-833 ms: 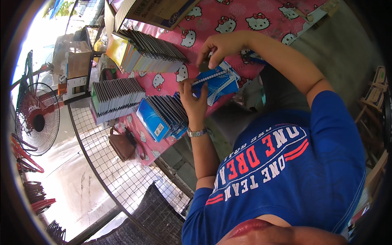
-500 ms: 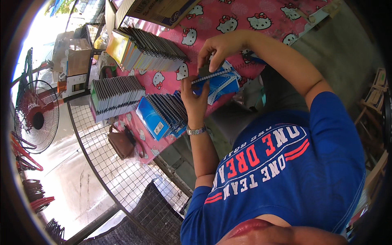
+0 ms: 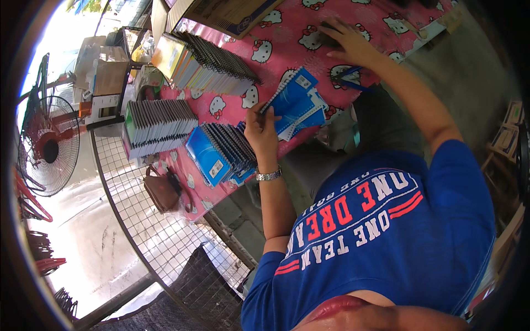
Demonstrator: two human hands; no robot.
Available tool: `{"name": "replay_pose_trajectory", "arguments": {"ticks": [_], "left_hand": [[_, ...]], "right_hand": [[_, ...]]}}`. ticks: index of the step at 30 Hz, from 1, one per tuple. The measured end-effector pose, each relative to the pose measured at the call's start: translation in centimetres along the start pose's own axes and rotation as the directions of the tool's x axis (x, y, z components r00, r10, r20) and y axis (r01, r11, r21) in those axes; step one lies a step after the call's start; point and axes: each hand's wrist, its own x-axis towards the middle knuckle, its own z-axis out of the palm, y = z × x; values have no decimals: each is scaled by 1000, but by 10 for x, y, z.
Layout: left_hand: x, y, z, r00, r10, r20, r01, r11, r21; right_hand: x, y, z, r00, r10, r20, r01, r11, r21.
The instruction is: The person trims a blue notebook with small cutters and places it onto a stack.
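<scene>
My left hand (image 3: 261, 132), with a metal watch on its wrist, pinches the bound edge of a blue notebook (image 3: 291, 91). That notebook lies tilted above other blue covers or sheets (image 3: 308, 124) with a row of punched holes along an edge. My right hand (image 3: 353, 45) is away to the right over the pink table cover, its fingers stretched out and apart. Something dark shows by its fingertips, too unclear to name. Just below that hand lie thin blue strips (image 3: 356, 80). Left of my left hand stands a row of blue spiral notebooks (image 3: 212, 151).
Stacks of spiral notebooks (image 3: 160, 124) and yellow-edged ones (image 3: 207, 66) stand on the pink patterned table cover (image 3: 270, 74). A cardboard box (image 3: 232, 14) sits at the back. A brown bag (image 3: 163, 190) is by the wire mesh, with a fan (image 3: 51, 149) at the left.
My right hand has let go of the notebook's bound edge and moved right, its fingers spreading. The notebook in my left hand now shows its blue cover turned upward.
</scene>
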Motion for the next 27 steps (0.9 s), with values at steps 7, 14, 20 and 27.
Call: {"name": "replay_pose_trajectory", "arguments": {"ticks": [7, 14, 20, 27], "left_hand": [[-11, -14, 9, 988, -39, -147, 11, 983, -182], [-17, -12, 17, 980, -19, -196, -29, 971, -239], [-24, -28, 23, 939, 52, -341, -138, 963, -233], [-41, 23, -2, 716, 560, -417, -360, 808, 467]], "right_hand": [[-102, -51, -19, 968, 73, 240, -65, 997, -43], [-55, -166, -52, 996, -88, -9, 84, 897, 433], [-40, -191, -44, 969, -247, -15, 236, 908, 346], [-33, -179, -62, 760, -176, 626, -613, 126, 780]]}}
